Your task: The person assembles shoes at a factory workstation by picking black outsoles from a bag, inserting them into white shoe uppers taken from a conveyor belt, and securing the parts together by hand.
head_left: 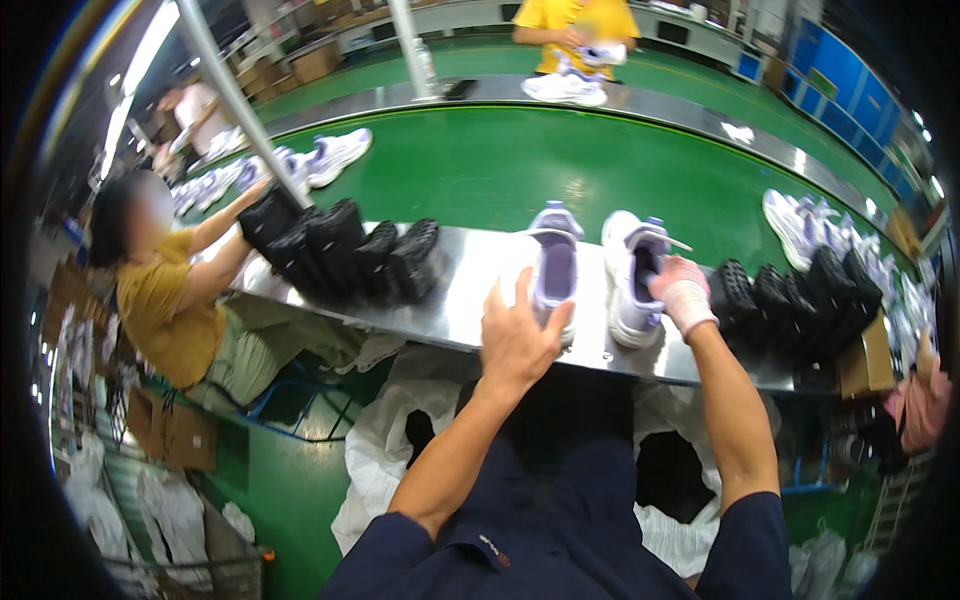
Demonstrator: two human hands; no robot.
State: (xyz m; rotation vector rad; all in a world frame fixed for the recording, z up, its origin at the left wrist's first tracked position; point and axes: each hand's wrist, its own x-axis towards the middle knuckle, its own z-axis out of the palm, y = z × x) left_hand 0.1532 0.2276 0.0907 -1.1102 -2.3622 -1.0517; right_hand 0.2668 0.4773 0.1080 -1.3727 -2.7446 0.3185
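The fingers (523, 288) of your left hand (516, 342) are spread, thumb well apart, at the left side and near end of a white and lilac shoe (555, 262) on the metal ledge (465, 290). Your right hand (686, 294), in pale pink covering, is at the opening of a second shoe (622, 305) near the first; its fingertips are hidden, so I can't tell whether they pinch anything.

We counted two white-and-lilac shoes (621, 290) midway along the steel counter (460, 290), at least four black pieces (335, 240) toward its left edge, at least four more toward its right, one cardboard box (866, 362) at that edge, two white sacks (368, 468) below.
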